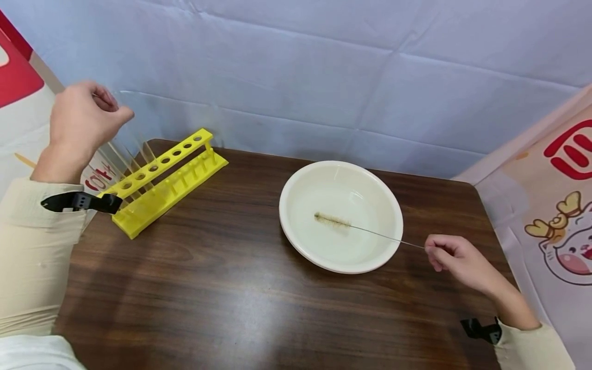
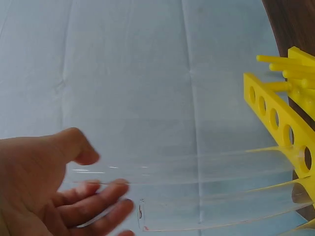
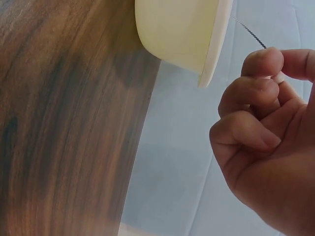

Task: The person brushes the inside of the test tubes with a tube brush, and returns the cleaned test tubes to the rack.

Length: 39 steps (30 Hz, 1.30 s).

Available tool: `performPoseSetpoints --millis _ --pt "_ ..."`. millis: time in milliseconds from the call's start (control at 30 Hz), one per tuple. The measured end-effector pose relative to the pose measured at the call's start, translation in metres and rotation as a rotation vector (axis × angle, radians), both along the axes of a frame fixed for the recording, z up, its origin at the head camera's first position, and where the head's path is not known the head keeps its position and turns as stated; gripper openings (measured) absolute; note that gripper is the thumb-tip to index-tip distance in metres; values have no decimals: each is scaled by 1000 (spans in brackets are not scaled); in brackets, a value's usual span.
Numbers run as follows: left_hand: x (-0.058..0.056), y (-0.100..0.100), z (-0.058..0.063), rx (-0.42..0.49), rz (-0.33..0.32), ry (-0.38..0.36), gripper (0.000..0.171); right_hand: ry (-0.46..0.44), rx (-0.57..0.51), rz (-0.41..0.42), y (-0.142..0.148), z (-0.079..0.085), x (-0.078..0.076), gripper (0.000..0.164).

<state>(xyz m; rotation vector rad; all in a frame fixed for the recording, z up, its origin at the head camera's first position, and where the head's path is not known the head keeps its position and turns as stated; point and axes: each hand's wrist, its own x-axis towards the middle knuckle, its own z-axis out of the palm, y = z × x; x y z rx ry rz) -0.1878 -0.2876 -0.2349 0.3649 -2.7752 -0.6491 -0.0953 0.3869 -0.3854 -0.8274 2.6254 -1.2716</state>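
Observation:
A clear test tube [image 2: 216,169] stands tilted in the yellow rack [image 1: 171,192], longer above it than the neighbouring tube [image 2: 221,211]. Around its upper end my left hand [image 1: 85,118] has the thumb on one side and the fingers on the other. My right hand [image 1: 458,259] pinches the thin twisted wire handle of a test tube brush [image 1: 333,221], beyond the right side of a white basin [image 1: 340,268]. The brush's bristles lie inside the basin. In the right wrist view, thumb and forefinger meet on the wire [image 3: 251,34], the other fingers curled.
The rack stands at the table's back left, with upright yellow pegs [image 1: 182,177] along its base. A brown wooden table [image 1: 222,288] carries rack and basin. Behind it hangs a pale cloth wall [image 1: 296,87]; a printed panel [image 1: 555,205] borders the right side.

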Motion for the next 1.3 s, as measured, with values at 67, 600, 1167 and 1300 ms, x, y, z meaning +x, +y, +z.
performPoseSetpoints --millis 67,600,1167,1300 --pt "0 3 0 44 15 93 19 -8 18 -12 -1 0 0 34" --pt "-14 44 8 142 -120 862 20 -40 98 -19 -7 -1 4 34" --pt "-12 119 -32 125 -732 836 62 -135 107 -46 -19 -4 9 24" --pt "-1 140 -51 4 -839 666 56 -141 72 -43 -23 -4 11 27"
